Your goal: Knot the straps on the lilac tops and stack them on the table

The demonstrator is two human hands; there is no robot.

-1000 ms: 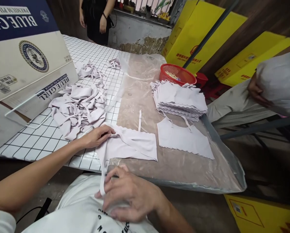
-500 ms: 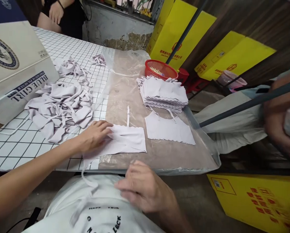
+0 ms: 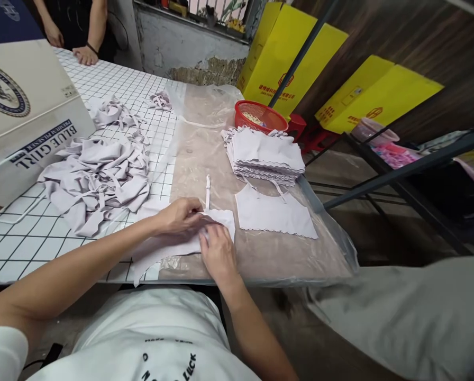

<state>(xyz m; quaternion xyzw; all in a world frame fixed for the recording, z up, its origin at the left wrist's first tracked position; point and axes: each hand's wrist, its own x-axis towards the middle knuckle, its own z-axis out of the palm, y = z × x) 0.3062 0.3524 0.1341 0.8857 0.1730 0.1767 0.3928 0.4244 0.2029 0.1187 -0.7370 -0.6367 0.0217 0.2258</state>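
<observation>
A pale lilac strappy top (image 3: 169,246) lies at the near table edge, one strap pointing away from me. My left hand (image 3: 179,216) rests on its upper edge with fingers curled, pinching the fabric. My right hand (image 3: 217,251) meets it from below, fingers pressed onto the same cloth. To the right lies a flat folded top (image 3: 274,214), and behind that a neat stack of folded tops (image 3: 266,156). A loose heap of unfolded tops (image 3: 98,180) sits to the left.
A clear plastic sheet (image 3: 209,137) covers the right of the grid-patterned table (image 3: 38,238). A large Blue Girl carton (image 3: 18,111) stands at left. A red basket (image 3: 258,116), yellow boxes (image 3: 292,47) and a metal rack (image 3: 403,174) are at right. Another person's hand (image 3: 85,54) rests on the far end.
My right hand rose from my lap to the top and joined my left hand. My left hand slid right along the cloth. The person at right moved out of view.
</observation>
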